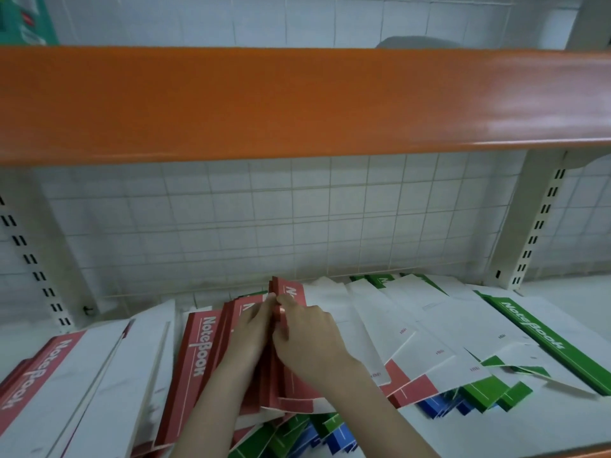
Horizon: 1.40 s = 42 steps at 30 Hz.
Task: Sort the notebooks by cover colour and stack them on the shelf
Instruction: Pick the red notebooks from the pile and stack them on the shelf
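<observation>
A loose spread of notebooks covers the lower white shelf (562,292). Several red-spined ones (198,345) lie left of centre, and another red stack (43,365) sits at the far left. A green-spined notebook (532,328) lies at the right, with green and blue ones (439,406) poking out underneath. In the middle, a bunch of red notebooks (291,292) stands on edge. My left hand (254,328) presses its left side with fingers extended. My right hand (307,332) grips its right side, fingers curled round the spines.
An orange shelf edge (297,100) runs across the view above the hands. Behind the notebooks is a white wire grid back panel (264,219). Slotted white uprights (535,226) stand at both sides. An orange rim (562,452) borders the shelf front at the lower right.
</observation>
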Tool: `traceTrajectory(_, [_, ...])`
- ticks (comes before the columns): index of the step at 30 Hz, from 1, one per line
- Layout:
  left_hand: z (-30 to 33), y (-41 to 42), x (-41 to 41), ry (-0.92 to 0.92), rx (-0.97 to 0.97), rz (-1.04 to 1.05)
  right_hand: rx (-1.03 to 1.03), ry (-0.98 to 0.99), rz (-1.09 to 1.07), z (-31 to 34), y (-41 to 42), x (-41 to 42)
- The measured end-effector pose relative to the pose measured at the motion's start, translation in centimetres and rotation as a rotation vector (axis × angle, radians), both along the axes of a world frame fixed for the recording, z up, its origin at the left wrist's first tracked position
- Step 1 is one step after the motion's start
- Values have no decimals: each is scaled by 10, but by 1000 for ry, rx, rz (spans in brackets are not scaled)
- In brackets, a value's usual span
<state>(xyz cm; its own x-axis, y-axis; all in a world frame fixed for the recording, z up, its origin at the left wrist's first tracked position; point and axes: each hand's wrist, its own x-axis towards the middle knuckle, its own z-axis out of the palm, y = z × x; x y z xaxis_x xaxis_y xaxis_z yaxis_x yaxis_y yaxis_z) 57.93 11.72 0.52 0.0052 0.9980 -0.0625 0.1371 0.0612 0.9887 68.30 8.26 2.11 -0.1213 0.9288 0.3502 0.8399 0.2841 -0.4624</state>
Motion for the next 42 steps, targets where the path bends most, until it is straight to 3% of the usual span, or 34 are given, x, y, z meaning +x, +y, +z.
traceTrajectory(5, [-1, 4, -5, 1, -22, -67, -117, 51, 100, -1, -13, 14])
traceTrajectory(9, [-1, -3, -8, -116, -68, -79, -333, -76, 311, -9, -23, 19])
traceTrajectory(14, [3, -5, -7, -202, -93, -38, -391, -200, 372, -9, -25, 22])
traceTrajectory(21, [12, -1, -13, -370, -177, 58, -248, -255, 307, -10, -20, 8])
traceTrajectory(31, [20, 1, -16, -248, -160, 21, -5, -292, 109, -14, -16, -5])
traceTrajectory(34, [20, -2, -21, -72, -44, -31, 26, -247, 31, -18, -14, -5])
traceTrajectory(38, [17, -4, -41, 690, 210, 13, 15, -20, -12, -26, -11, -6])
traceTrajectory(40, [15, -9, -47, 974, 131, -37, 19, 108, -17, -26, -10, -6])
traceTrajectory(42, [10, -13, -45, 1118, 12, -85, 21, 212, -19, -25, -11, -6])
